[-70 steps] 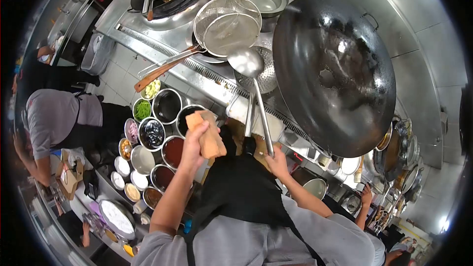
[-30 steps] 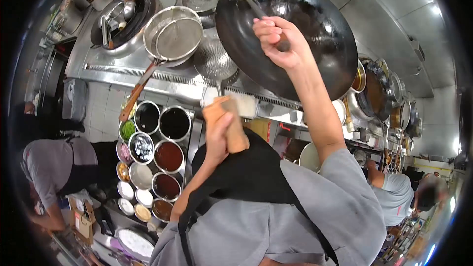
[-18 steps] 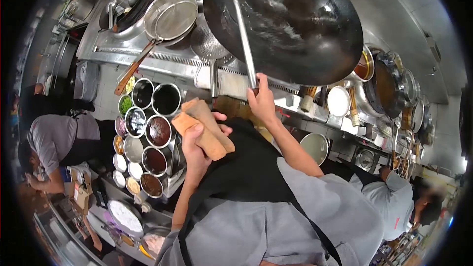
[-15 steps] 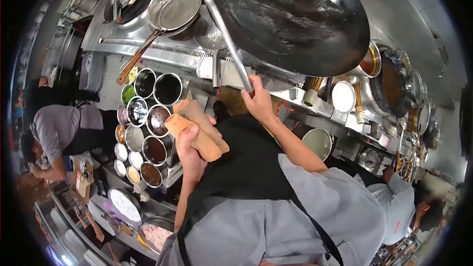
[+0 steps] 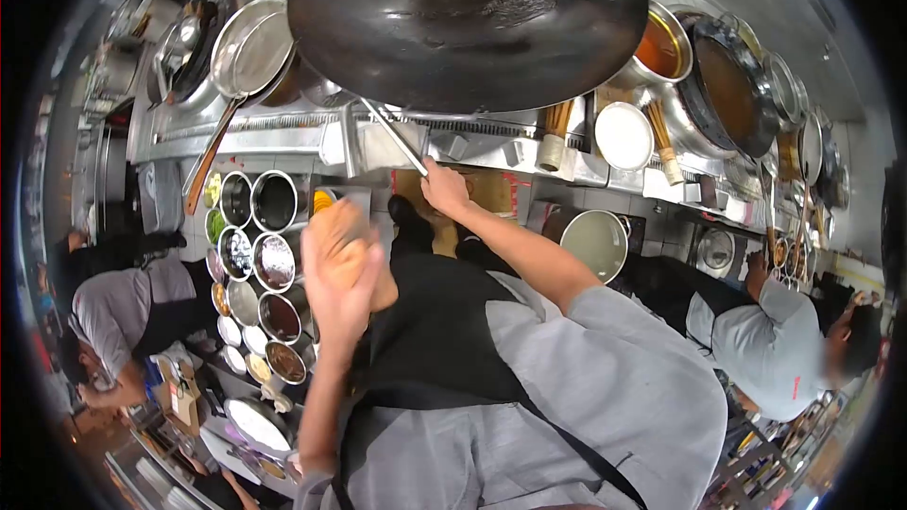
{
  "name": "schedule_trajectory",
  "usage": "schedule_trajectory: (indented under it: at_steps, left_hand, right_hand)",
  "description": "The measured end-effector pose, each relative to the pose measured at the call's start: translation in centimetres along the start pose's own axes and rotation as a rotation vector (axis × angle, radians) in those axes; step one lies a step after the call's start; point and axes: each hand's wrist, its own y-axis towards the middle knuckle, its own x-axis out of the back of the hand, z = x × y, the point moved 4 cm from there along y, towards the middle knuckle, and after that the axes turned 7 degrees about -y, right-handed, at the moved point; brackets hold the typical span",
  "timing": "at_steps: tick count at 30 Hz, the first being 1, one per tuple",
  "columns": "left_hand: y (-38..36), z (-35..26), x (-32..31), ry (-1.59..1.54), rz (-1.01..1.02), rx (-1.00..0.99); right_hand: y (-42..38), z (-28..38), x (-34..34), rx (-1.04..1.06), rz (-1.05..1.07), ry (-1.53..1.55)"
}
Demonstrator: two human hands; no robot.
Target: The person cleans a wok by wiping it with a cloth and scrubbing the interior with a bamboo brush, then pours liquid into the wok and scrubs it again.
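Note:
My left hand (image 5: pixel 342 297) is closed around a folded tan cloth (image 5: pixel 342 231); hand and cloth are smeared by motion. My right hand (image 5: pixel 446 189) grips the long metal handle of a ladle (image 5: pixel 395 137). The ladle's far end disappears behind the near edge of a large dark wok (image 5: pixel 463 28), so its bowl is hidden. The wok fills the top middle, with a wet-looking shiny patch on its surface. Both hands are on the near side of the wok, apart from its visible edge.
Several sauce and seasoning pots (image 5: pixel 275 260) stand at the left. A wooden-handled strainer (image 5: pixel 250 47) rests beyond them. Bamboo brushes (image 5: pixel 556 137), a white bowl (image 5: pixel 624 136) and a pot of orange liquid (image 5: pixel 661 47) sit right. Co-workers stand at left (image 5: pixel 128 312) and right (image 5: pixel 770 349).
The view has shifted, and the wok now sits farther left and higher. The ladle's bowl, earlier visible above the wok, is now hidden. My left hand with the cloth has tilted upright and blurred.

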Motion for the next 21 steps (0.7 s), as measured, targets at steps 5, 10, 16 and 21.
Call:
schedule_trajectory:
  at_steps: [5,10,16,21]
  left_hand:
    - [11.3,1.9,-7.0,0.690,0.445,-0.549]
    - [14.1,6.4,-8.2,0.603,0.579,-0.499]
    - [12.9,6.3,-9.2,0.673,0.519,-0.510]
    - [14.6,6.9,-8.6,0.691,0.521,-0.454]
  right_hand:
    - [-0.8,-7.3,-2.7,-0.182,0.383,0.775]
    - [-4.3,-25.3,-3.7,-0.432,0.277,-0.445]
    - [-3.0,-32.8,-11.2,-0.256,0.465,-0.325]
    - [-4.2,-26.9,-5.7,-0.341,0.305,-0.368]
